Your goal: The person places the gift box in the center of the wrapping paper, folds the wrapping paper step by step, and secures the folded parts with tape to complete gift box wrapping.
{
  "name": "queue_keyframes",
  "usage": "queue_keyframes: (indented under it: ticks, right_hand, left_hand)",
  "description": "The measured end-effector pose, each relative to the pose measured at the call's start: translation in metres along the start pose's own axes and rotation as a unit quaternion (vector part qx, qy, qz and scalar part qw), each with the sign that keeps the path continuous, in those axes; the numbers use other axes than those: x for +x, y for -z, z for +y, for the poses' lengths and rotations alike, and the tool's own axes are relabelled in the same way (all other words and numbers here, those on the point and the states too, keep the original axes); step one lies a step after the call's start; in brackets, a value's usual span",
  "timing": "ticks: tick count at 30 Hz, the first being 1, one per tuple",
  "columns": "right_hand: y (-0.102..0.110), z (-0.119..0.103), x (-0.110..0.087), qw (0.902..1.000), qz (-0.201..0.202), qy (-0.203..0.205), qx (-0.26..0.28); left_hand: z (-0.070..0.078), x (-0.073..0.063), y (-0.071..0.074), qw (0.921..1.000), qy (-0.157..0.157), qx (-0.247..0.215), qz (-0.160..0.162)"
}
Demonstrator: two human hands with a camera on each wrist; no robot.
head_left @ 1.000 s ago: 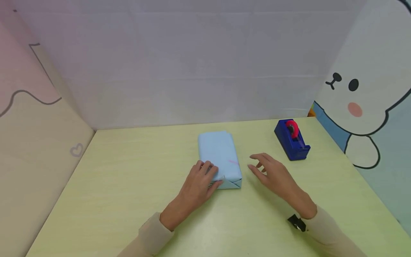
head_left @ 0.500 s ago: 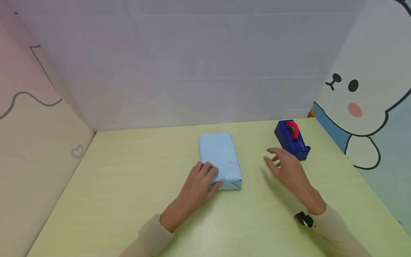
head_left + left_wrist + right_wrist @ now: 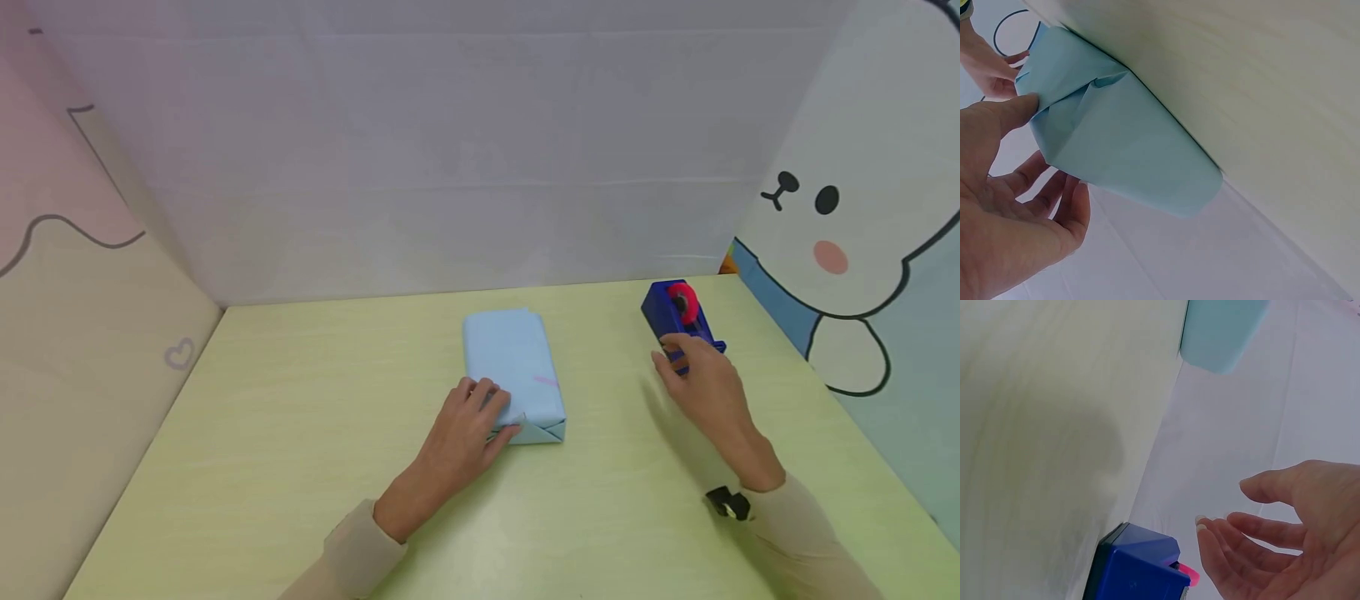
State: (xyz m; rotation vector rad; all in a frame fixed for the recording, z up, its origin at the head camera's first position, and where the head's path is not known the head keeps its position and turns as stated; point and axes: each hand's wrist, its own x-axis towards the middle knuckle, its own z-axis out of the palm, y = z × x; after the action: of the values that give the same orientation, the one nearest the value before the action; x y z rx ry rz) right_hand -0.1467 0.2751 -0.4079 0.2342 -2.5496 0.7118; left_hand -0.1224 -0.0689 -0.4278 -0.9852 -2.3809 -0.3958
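Note:
A box wrapped in light blue paper (image 3: pixel 510 346) lies on the table, its near end folded into flaps. My left hand (image 3: pixel 461 429) grips its near left part, fingers bent over the top and thumb against the end flap. In the left wrist view the thumb presses the folded paper (image 3: pixel 1116 125) at the end. To the right, a blue tape dispenser (image 3: pixel 660 310) carries a roll of tape on a red core (image 3: pixel 690 304). My right hand (image 3: pixel 708 387) hovers by its near end with thumb and fingers apart, holding nothing. The right wrist view shows the dispenser (image 3: pixel 1135 565) beside the fingers.
The pale yellow-green table (image 3: pixel 315 400) meets a white sheet (image 3: pixel 450 167) at the back. Printed panels stand at both sides, the right one with a cartoon animal (image 3: pixel 862 208). A black object (image 3: pixel 727 503) sits at the right cuff.
My right hand has moved rightward, from beside the wrapped box to the near end of the tape dispenser. The left hand and the box have stayed in place.

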Motion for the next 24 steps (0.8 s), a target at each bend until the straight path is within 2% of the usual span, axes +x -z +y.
queue_keyframes:
  ticks: [5,24]
  right_hand:
    - [0.007,0.008,0.001,0.9988,-0.009,-0.042,-0.022]
    - [0.018,0.031,0.008,0.9916,0.004,-0.102,-0.079]
  left_hand:
    - [0.000,0.000,0.000,1.0000,0.000,0.000,0.002]
    - [0.000,-0.001,-0.001,0.9999,-0.003,0.006,0.008]
